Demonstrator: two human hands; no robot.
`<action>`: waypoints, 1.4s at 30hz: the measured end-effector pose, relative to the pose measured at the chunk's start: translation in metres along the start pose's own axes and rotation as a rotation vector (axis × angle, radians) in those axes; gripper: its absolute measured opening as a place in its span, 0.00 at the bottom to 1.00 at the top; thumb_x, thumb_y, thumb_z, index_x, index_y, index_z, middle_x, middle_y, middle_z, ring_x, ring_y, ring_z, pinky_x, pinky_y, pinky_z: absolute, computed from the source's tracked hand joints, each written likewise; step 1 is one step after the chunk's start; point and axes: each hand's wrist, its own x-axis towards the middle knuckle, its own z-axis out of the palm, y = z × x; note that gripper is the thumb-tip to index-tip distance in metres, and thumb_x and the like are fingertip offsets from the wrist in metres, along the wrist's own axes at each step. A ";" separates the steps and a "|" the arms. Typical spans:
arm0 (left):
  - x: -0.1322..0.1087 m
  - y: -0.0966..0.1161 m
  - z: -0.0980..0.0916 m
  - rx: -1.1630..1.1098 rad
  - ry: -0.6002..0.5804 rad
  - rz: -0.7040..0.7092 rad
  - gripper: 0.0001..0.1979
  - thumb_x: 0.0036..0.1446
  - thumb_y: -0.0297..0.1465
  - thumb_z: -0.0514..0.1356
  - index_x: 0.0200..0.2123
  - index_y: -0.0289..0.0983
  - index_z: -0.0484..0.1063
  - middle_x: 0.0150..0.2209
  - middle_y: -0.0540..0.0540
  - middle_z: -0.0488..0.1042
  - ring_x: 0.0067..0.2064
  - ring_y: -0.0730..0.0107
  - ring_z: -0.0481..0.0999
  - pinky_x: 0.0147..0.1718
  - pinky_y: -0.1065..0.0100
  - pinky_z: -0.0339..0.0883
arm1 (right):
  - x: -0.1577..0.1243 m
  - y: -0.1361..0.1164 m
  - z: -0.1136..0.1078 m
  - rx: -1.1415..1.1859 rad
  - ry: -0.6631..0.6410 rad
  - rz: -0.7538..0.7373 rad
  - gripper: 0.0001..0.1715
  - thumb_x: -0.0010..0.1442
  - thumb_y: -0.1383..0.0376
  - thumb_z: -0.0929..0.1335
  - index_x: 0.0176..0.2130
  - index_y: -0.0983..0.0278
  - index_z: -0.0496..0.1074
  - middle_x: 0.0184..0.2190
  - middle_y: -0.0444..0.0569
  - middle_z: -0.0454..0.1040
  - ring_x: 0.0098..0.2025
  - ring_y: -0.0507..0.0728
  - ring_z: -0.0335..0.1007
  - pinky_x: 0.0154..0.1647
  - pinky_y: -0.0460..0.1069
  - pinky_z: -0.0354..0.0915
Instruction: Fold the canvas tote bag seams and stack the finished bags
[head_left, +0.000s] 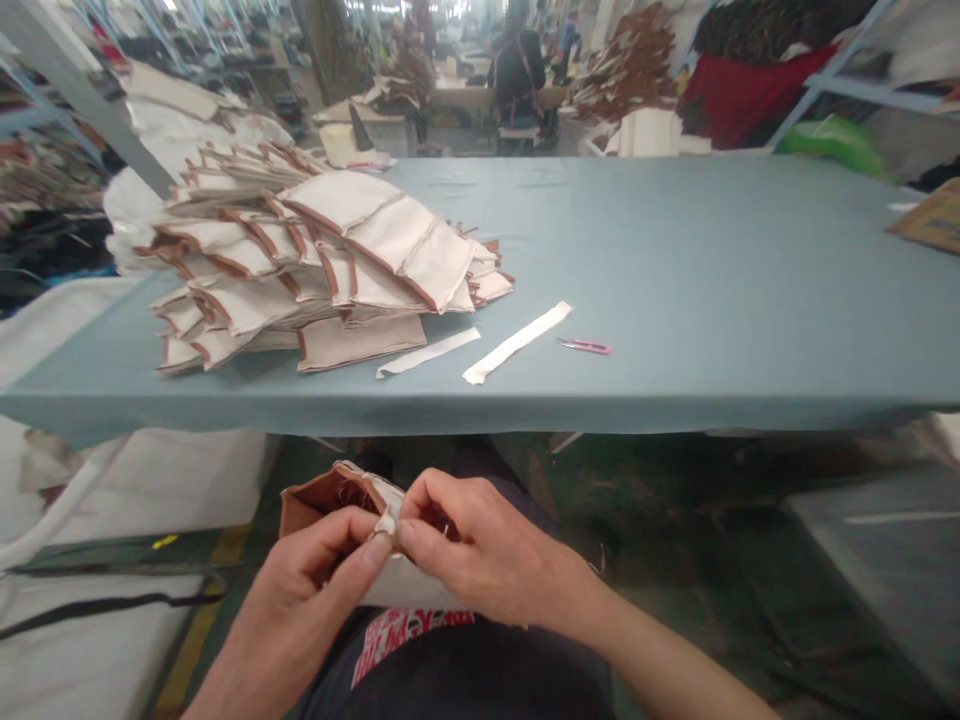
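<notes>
Cloth (712,270), smooth and blue-grey, is draped flat over a long table, on which limp, off-white, brown-edged panels (322,260) are heaped in uneven layers. Two flat, pale strips (517,343) and a slim, pink-handled snipper (585,346) are laid near the heap. Above the lap, before the table's near edge, a pouch-like sewn piece (307,508) is held; its brown inner face is shown, its outside is off-white, and loose dark threads are seen inside. Its whitish edge is pinched between thumb and forefinger of the left hand (322,570), and, just beside, by the right hand (476,540), fingers curled narrow.
</notes>
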 end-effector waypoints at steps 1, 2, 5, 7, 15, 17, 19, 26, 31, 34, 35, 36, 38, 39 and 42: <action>-0.001 -0.002 0.000 -0.009 0.003 -0.012 0.22 0.67 0.51 0.66 0.29 0.41 0.84 0.26 0.49 0.82 0.27 0.65 0.78 0.25 0.73 0.73 | -0.002 0.000 0.002 -0.028 0.018 -0.027 0.08 0.71 0.66 0.71 0.37 0.59 0.71 0.30 0.39 0.74 0.32 0.52 0.68 0.35 0.48 0.58; -0.002 -0.004 0.001 -0.016 0.005 -0.019 0.22 0.68 0.50 0.66 0.30 0.41 0.83 0.26 0.50 0.82 0.27 0.65 0.79 0.26 0.73 0.73 | -0.004 0.000 0.004 -0.062 0.040 -0.049 0.06 0.68 0.69 0.71 0.38 0.59 0.71 0.31 0.39 0.74 0.32 0.53 0.68 0.35 0.48 0.58; -0.006 -0.007 0.008 -0.044 0.006 -0.031 0.21 0.69 0.50 0.68 0.31 0.41 0.83 0.28 0.50 0.83 0.29 0.65 0.80 0.27 0.73 0.74 | -0.009 0.003 0.010 -0.162 0.117 -0.074 0.08 0.63 0.71 0.71 0.41 0.58 0.73 0.33 0.41 0.77 0.33 0.54 0.70 0.37 0.49 0.58; -0.009 -0.005 0.014 -0.109 0.066 -0.079 0.21 0.68 0.51 0.68 0.33 0.41 0.83 0.28 0.51 0.83 0.29 0.65 0.81 0.28 0.73 0.75 | -0.013 0.005 0.013 -0.199 0.165 -0.073 0.06 0.65 0.70 0.71 0.41 0.58 0.74 0.34 0.43 0.80 0.34 0.55 0.73 0.37 0.49 0.60; -0.014 -0.020 0.010 -0.216 -0.016 -0.131 0.23 0.68 0.52 0.67 0.33 0.40 0.83 0.30 0.50 0.82 0.31 0.64 0.80 0.30 0.72 0.75 | -0.022 0.022 0.020 -0.383 0.242 -0.320 0.07 0.68 0.71 0.72 0.37 0.61 0.77 0.33 0.46 0.85 0.33 0.55 0.78 0.36 0.48 0.64; -0.018 -0.032 0.008 -0.182 -0.051 -0.122 0.24 0.70 0.52 0.65 0.32 0.39 0.84 0.29 0.50 0.80 0.31 0.66 0.78 0.29 0.73 0.72 | -0.020 0.026 0.025 -0.443 0.213 -0.369 0.09 0.68 0.73 0.71 0.36 0.61 0.76 0.32 0.46 0.84 0.32 0.54 0.77 0.35 0.48 0.63; -0.024 -0.041 0.009 -0.144 -0.055 -0.106 0.24 0.71 0.51 0.64 0.32 0.38 0.84 0.29 0.50 0.80 0.31 0.66 0.76 0.29 0.74 0.71 | -0.018 0.029 0.030 -0.495 0.204 -0.404 0.09 0.67 0.73 0.71 0.35 0.61 0.76 0.32 0.47 0.84 0.31 0.54 0.77 0.34 0.48 0.62; -0.036 -0.040 0.006 -0.129 0.019 0.031 0.20 0.70 0.45 0.63 0.31 0.40 0.86 0.27 0.50 0.82 0.28 0.66 0.79 0.27 0.74 0.74 | -0.007 0.020 0.040 -0.431 0.173 -0.449 0.08 0.63 0.73 0.69 0.34 0.62 0.74 0.29 0.44 0.80 0.30 0.53 0.75 0.34 0.47 0.62; -0.030 -0.033 -0.002 -0.121 0.093 0.119 0.17 0.67 0.40 0.63 0.28 0.42 0.86 0.26 0.51 0.84 0.26 0.65 0.83 0.26 0.76 0.76 | -0.005 0.009 0.044 -0.250 0.156 -0.225 0.08 0.62 0.71 0.68 0.32 0.61 0.71 0.27 0.41 0.75 0.27 0.50 0.70 0.29 0.44 0.58; -0.026 -0.034 0.002 -0.133 0.135 0.079 0.13 0.62 0.38 0.65 0.28 0.41 0.85 0.24 0.52 0.83 0.24 0.67 0.82 0.23 0.77 0.74 | -0.003 0.010 0.048 -0.165 0.145 -0.131 0.07 0.62 0.69 0.68 0.31 0.61 0.70 0.26 0.40 0.73 0.25 0.49 0.68 0.27 0.43 0.58; -0.024 -0.035 0.004 -0.154 0.146 0.059 0.12 0.61 0.38 0.65 0.29 0.41 0.84 0.24 0.53 0.82 0.24 0.67 0.81 0.23 0.77 0.74 | -0.002 0.011 0.050 -0.163 0.141 -0.128 0.07 0.62 0.69 0.68 0.31 0.61 0.70 0.26 0.40 0.74 0.25 0.49 0.68 0.28 0.43 0.58; -0.023 -0.037 0.005 -0.180 0.157 0.044 0.10 0.61 0.37 0.65 0.28 0.41 0.83 0.25 0.53 0.82 0.25 0.68 0.80 0.24 0.77 0.73 | 0.000 0.011 0.050 -0.170 0.142 -0.131 0.07 0.62 0.69 0.68 0.31 0.61 0.70 0.26 0.40 0.74 0.26 0.49 0.68 0.28 0.43 0.58; -0.020 -0.042 0.008 -0.231 0.183 0.020 0.09 0.60 0.34 0.64 0.27 0.41 0.79 0.24 0.54 0.80 0.26 0.69 0.79 0.26 0.76 0.72 | 0.004 0.012 0.051 -0.185 0.148 -0.121 0.06 0.61 0.69 0.68 0.31 0.61 0.70 0.25 0.40 0.73 0.25 0.49 0.68 0.28 0.43 0.57; -0.019 -0.045 0.008 -0.250 0.187 0.009 0.09 0.59 0.34 0.64 0.26 0.41 0.78 0.24 0.54 0.79 0.26 0.69 0.78 0.26 0.76 0.72 | 0.006 0.012 0.051 -0.184 0.145 -0.110 0.07 0.61 0.70 0.68 0.31 0.61 0.70 0.25 0.40 0.73 0.25 0.49 0.67 0.27 0.43 0.57; -0.016 -0.055 0.006 -0.260 0.106 -0.025 0.10 0.62 0.35 0.63 0.29 0.41 0.79 0.26 0.54 0.79 0.27 0.68 0.77 0.26 0.74 0.70 | 0.011 0.014 0.050 -0.231 0.150 -0.127 0.07 0.61 0.71 0.68 0.31 0.61 0.71 0.25 0.40 0.75 0.24 0.49 0.69 0.27 0.44 0.58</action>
